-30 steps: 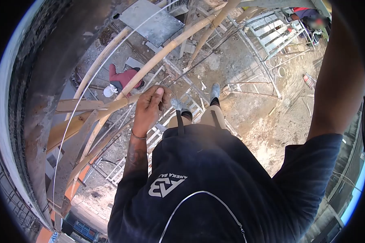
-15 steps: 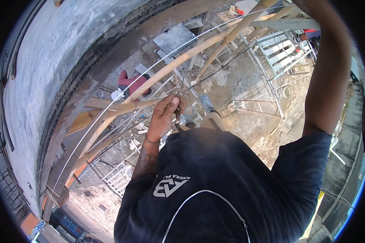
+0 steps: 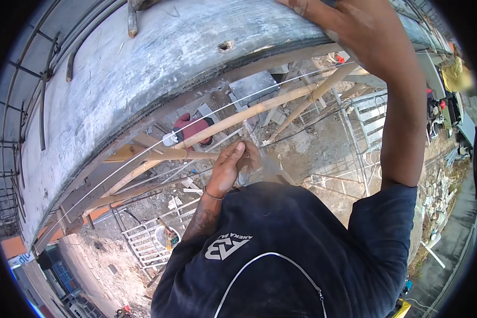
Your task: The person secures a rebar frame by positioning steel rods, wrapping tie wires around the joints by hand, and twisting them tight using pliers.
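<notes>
My left hand [image 3: 230,165] is in front of my chest, its fingers curled closed with the thumb on top. A bamboo pole [image 3: 183,154] meets the hand from the left; whether the fingers grip it or something thin is hidden. At the upper right, my right hand [image 3: 363,34] reaches onto the pale grey concrete beam [image 3: 159,50]. One finger of it lies stretched along the surface, the others cut off by the frame's top edge. A small dark patch shows beside that finger, too little to name. A taut white line [image 3: 233,103] runs below the beam's edge.
Far below, a person in a dark red top [image 3: 196,130] bends over rubble. A longer bamboo pole [image 3: 249,112] crosses beneath the beam. White slatted frames [image 3: 148,244] and metal scaffold parts [image 3: 339,183] stand on the ground. Steel bars [image 3: 42,106] stick out at the left.
The view has tilted up, showing more of the concrete beam. My right hand, out of frame before, now shows on the beam. My left hand remains closed near the bamboo pole.
</notes>
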The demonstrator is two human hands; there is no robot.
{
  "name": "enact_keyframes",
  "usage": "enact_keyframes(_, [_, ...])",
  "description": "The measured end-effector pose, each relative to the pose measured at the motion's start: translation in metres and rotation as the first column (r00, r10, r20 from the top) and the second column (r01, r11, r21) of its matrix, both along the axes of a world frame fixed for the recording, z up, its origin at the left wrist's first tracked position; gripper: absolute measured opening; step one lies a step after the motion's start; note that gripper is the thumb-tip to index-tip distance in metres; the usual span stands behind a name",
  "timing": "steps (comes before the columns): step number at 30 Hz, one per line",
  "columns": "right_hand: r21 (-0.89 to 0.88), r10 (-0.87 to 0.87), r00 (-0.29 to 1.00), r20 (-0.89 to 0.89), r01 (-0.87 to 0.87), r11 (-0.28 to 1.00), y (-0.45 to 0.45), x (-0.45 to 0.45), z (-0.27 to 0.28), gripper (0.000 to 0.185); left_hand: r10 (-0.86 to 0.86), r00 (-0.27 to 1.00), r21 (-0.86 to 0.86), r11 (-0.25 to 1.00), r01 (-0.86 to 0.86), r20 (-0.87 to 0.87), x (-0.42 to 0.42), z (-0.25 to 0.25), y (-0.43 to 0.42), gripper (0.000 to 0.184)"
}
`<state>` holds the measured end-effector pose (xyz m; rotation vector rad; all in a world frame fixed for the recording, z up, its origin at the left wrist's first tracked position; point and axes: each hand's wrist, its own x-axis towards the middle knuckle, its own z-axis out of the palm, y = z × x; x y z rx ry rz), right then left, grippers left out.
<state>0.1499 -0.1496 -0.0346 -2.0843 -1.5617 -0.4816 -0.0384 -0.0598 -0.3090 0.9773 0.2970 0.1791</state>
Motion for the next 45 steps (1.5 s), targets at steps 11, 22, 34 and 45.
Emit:
enact_keyframes(11, [0.877,0.389,0.894,-0.223,0.009,0.481,-0.083,0.015,-0.103,0.029,-0.209,0.919,-0.173,0.945,0.278,0.336,0.078,0.022,-0.015,0.038])
enact_keyframes(22, [0.395,0.409,0.052,-0.911,0.394,0.83,-0.067,0.035,-0.225,0.035,-0.278,0.902,-0.081,0.943,0.321,0.331,0.123,0.042,-0.035,0.079])
enact_keyframes(34, [0.563,0.625,0.165,-0.763,0.645,0.517,-0.04,0.008,-0.226,0.039,0.332,0.879,-0.096,0.943,-0.318,0.344,0.146,0.023,-0.061,0.069])
enact_keyframes(45, [0.665,0.535,0.413,-0.737,0.584,0.466,-0.083,0.054,-0.242,0.03,0.171,0.978,-0.133,0.979,-0.155,0.12,0.181,0.0,-0.059,0.035])
